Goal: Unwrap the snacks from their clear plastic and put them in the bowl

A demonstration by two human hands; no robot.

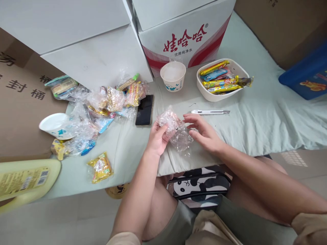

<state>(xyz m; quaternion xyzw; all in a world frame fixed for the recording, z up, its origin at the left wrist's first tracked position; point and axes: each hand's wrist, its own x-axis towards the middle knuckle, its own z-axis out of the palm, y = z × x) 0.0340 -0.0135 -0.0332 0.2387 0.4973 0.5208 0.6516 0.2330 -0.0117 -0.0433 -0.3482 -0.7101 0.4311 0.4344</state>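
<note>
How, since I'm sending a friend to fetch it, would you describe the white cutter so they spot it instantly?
Find the big white carton with red lettering. In front is a white tub of bright packets; the cutter lies between that tub and the person's right hand. Unlike the broad tub and paper cup, it is slim, straight and flat on the cloth.

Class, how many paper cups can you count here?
2: one cup stands before the red-lettered box; the other cup is at left, beside the pile of wrapped snacks. More could be hidden there.
</note>
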